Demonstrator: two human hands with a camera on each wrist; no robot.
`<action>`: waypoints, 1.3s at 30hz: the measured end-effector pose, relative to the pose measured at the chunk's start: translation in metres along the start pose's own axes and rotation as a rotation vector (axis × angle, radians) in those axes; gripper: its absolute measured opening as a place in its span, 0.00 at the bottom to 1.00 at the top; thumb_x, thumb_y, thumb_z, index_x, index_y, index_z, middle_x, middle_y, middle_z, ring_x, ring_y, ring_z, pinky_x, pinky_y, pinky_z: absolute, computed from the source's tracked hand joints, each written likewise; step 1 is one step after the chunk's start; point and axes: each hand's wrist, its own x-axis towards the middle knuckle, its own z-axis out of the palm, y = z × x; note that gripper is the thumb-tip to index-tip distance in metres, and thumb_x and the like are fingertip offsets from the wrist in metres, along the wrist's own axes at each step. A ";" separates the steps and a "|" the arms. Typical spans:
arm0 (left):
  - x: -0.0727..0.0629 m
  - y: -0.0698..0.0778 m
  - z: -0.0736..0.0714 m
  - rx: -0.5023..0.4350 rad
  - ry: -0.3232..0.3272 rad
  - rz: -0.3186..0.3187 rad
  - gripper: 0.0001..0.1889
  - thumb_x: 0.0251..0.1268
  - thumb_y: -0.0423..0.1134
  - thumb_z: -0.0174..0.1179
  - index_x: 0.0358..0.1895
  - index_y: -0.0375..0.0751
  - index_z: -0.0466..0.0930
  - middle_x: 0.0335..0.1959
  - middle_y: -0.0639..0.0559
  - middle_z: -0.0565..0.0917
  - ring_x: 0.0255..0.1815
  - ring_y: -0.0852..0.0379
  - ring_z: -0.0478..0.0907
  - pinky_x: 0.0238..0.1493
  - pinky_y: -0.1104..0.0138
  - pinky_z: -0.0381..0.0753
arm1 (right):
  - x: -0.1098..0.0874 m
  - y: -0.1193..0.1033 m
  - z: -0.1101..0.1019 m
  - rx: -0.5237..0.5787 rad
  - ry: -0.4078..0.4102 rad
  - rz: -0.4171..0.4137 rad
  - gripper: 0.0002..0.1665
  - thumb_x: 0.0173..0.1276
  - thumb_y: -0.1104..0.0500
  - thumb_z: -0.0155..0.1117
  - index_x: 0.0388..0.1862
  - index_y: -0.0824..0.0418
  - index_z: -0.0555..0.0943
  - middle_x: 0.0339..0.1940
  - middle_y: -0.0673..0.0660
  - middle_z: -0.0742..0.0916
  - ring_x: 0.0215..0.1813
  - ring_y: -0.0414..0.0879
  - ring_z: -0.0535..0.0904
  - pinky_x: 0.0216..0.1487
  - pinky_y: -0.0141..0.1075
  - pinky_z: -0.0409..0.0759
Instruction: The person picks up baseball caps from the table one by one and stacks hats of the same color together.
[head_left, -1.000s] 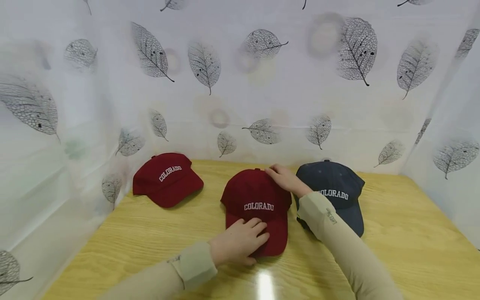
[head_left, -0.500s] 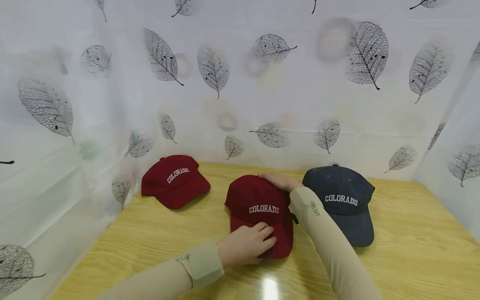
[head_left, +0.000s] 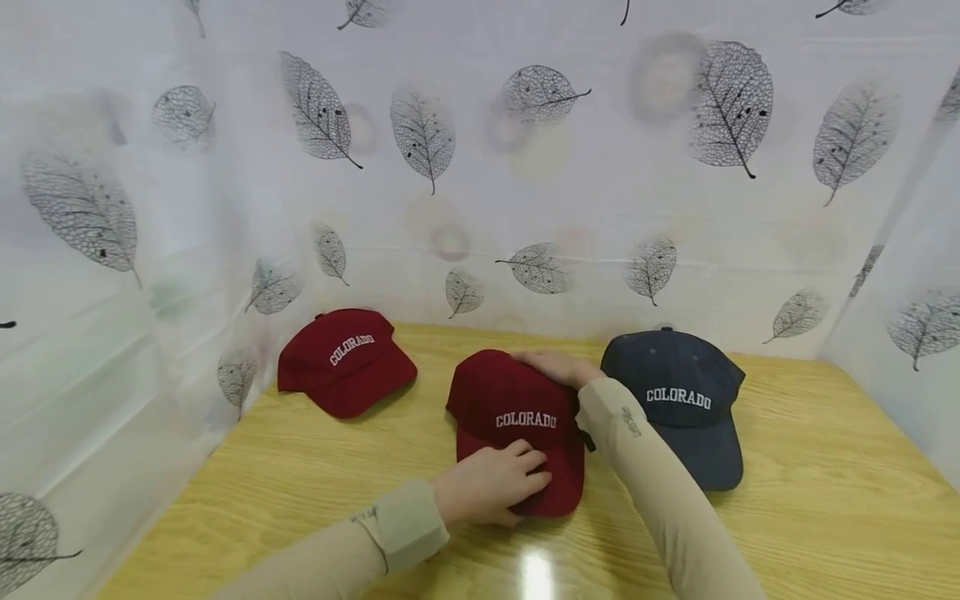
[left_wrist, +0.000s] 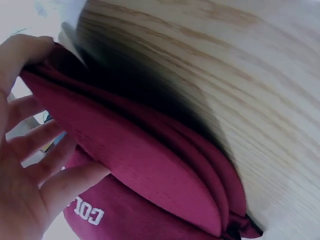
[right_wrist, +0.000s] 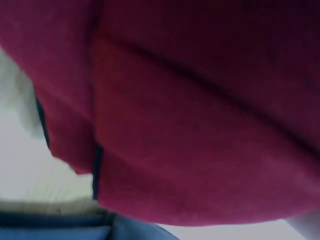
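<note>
A red baseball cap (head_left: 517,392) with white COLORADO lettering stands in the middle of the wooden table, brim toward me. My left hand (head_left: 491,483) grips its brim, fingers on top and thumb curled underneath. In the left wrist view, layered red brim edges (left_wrist: 165,130) show, stacked closely together; the left hand (left_wrist: 45,165) holds them at one side. My right hand (head_left: 555,365) rests on the back right of the crown, its fingertips partly hidden. Close up in the right wrist view, the red crown (right_wrist: 200,140) fills most of the picture.
Another red cap (head_left: 348,362) sits at the back left of the table (head_left: 322,467). A navy COLORADO cap (head_left: 675,392) stands close on the right, partly behind my right forearm. A leaf-patterned white curtain (head_left: 480,167) encloses the back and sides.
My right hand has settled flatter over the crown, moving slightly left, so its wrist covers less of the navy cap. The head view has shifted slightly. The left hand keeps its grip.
</note>
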 end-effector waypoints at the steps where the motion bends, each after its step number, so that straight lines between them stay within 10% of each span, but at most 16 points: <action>1: 0.000 0.000 0.000 -0.022 -0.003 -0.002 0.26 0.47 0.53 0.63 0.50 0.48 0.74 0.48 0.54 0.72 0.47 0.58 0.66 0.35 0.74 0.73 | -0.001 0.000 0.001 -0.024 0.029 -0.004 0.30 0.68 0.40 0.36 0.54 0.58 0.73 0.47 0.56 0.78 0.44 0.47 0.73 0.45 0.41 0.69; 8: -0.001 -0.001 0.000 -0.123 -0.038 -0.034 0.28 0.42 0.51 0.67 0.51 0.48 0.74 0.50 0.55 0.72 0.49 0.59 0.65 0.39 0.75 0.72 | -0.005 0.003 0.004 -0.089 0.285 -0.066 0.21 0.68 0.47 0.44 0.31 0.63 0.74 0.26 0.57 0.76 0.27 0.48 0.70 0.29 0.38 0.68; 22: 0.003 0.000 0.000 -0.152 -0.071 -0.030 0.29 0.41 0.51 0.67 0.52 0.50 0.75 0.50 0.55 0.71 0.48 0.60 0.65 0.40 0.75 0.71 | -0.013 0.013 -0.002 0.059 0.309 -0.078 0.15 0.68 0.55 0.49 0.25 0.63 0.69 0.22 0.54 0.72 0.23 0.45 0.66 0.25 0.35 0.66; 31: 0.001 -0.003 -0.001 -0.206 -0.054 -0.072 0.29 0.40 0.48 0.68 0.52 0.49 0.75 0.52 0.54 0.71 0.51 0.60 0.64 0.43 0.76 0.70 | -0.023 0.001 0.002 -0.045 0.516 -0.043 0.10 0.68 0.59 0.46 0.33 0.66 0.70 0.31 0.60 0.76 0.31 0.50 0.70 0.33 0.40 0.69; 39: -0.011 -0.014 -0.008 -0.491 -0.073 -0.205 0.24 0.50 0.49 0.63 0.51 0.43 0.75 0.50 0.53 0.72 0.50 0.61 0.67 0.47 0.75 0.68 | -0.066 0.003 0.007 -0.095 0.463 -0.016 0.22 0.68 0.55 0.49 0.51 0.72 0.69 0.50 0.69 0.74 0.52 0.61 0.70 0.48 0.49 0.70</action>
